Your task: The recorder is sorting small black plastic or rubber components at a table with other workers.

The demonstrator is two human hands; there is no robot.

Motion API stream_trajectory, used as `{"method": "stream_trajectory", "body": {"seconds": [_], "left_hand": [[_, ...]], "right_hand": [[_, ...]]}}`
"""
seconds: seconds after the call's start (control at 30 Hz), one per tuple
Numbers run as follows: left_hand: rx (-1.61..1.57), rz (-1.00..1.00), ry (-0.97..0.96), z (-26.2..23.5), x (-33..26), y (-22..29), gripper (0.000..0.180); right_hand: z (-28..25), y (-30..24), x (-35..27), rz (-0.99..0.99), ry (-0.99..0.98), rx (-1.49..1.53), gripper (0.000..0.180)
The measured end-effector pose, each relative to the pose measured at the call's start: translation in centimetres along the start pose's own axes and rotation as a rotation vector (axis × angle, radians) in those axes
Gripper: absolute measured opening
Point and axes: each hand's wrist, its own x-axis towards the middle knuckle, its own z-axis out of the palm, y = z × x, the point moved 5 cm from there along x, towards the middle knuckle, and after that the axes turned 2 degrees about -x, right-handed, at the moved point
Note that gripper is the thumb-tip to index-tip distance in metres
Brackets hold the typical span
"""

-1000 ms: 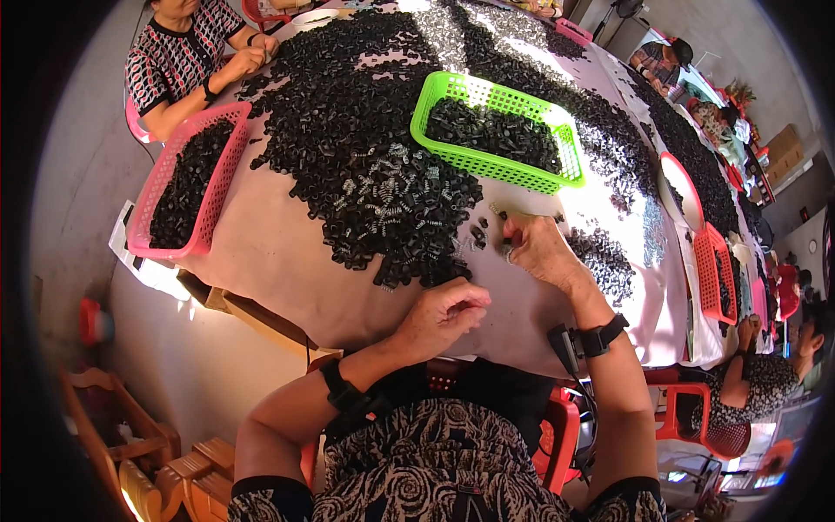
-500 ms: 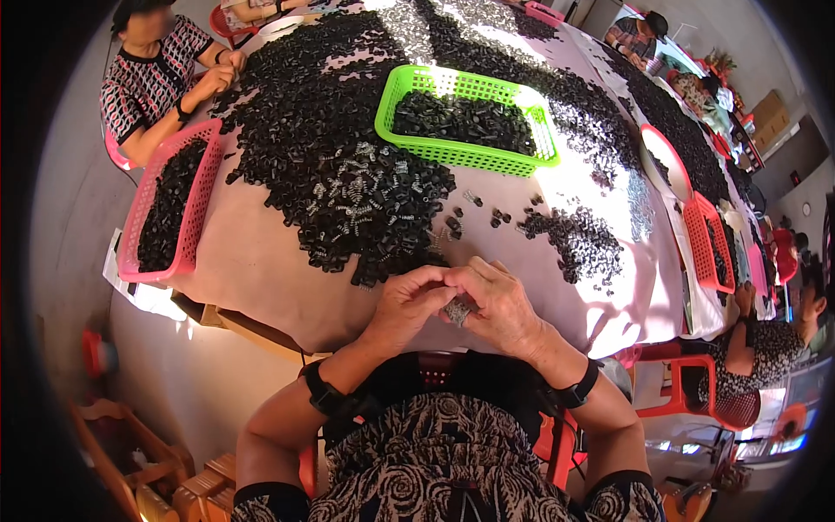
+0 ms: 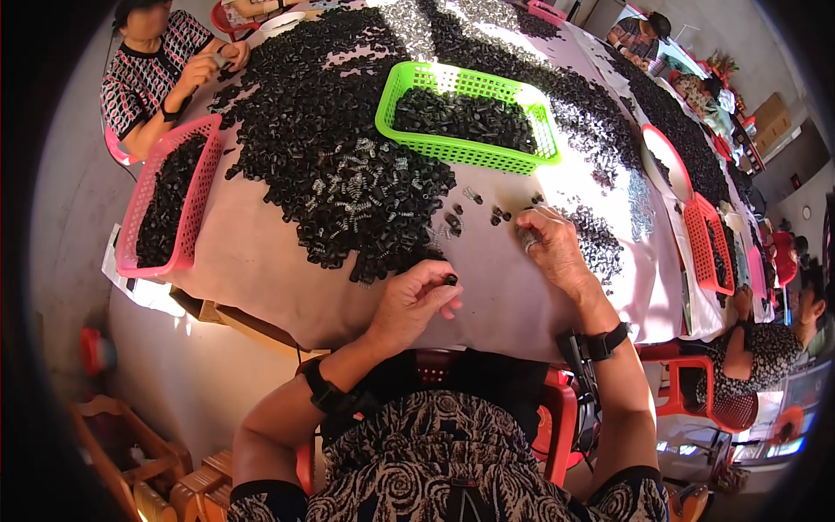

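Assembly step in hand: left hand [image 3: 417, 300] pinches a small black cap [image 3: 450, 279] near the table's near edge, right hand [image 3: 550, 248] closes on a small spring [image 3: 527, 244] beside the loose pile [image 3: 348, 165]; next move likely calls for joining both pieces.

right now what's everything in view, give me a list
black small parts: one big heap, black, table centre
metal springs: many, silver, mixed into the heap
green basket: one, green, far centre, holding black parts
pink basket: one, pink, table's left edge
red baskets: at least one, red, right edge
co-worker: one, patterned top, far left
left hand: pinching a black part
right hand: on the table, among loose parts
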Motion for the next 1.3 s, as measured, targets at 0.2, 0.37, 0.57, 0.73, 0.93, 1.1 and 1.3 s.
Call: {"method": "stream_trajectory", "body": {"seconds": [0.2, 0.37, 0.57, 0.73, 0.93, 1.1, 1.3], "left_hand": [[0.028, -0.009, 0.009, 0.0, -0.3, -0.2, 0.018], [0.043, -0.001, 0.004, -0.2, -0.2, -0.3, 0.019], [0.006, 0.037, 0.014, -0.2, -0.1, -0.1, 0.02], [0.049, 0.024, 0.036, -0.5, -0.1, 0.0, 0.019], [0.029, 0.025, 0.024, -0.3, 0.1, 0.1, 0.019], [0.009, 0.03, 0.038, -0.3, 0.0, -0.1, 0.019], [-0.02, 0.018, 0.063, -0.4, 0.0, -0.1, 0.018]], "right_hand": [[0.8, -0.5, 0.7, -0.069, -0.075, -0.194, 0.018], [1.7, -1.5, 1.1, -0.154, -0.115, -0.42, 0.018], [1.9, -1.7, 0.7, 0.108, -0.121, -0.089, 0.017], [4.0, -5.6, -1.3, 0.215, -0.12, 0.771, 0.019], [5.0, -7.3, -2.3, 0.258, -0.094, 1.003, 0.024], [4.3, -8.1, -2.3, 0.151, -0.038, 0.877, 0.023], [3.7, -8.5, -2.4, 0.046, -0.036, 0.658, 0.027]]}}
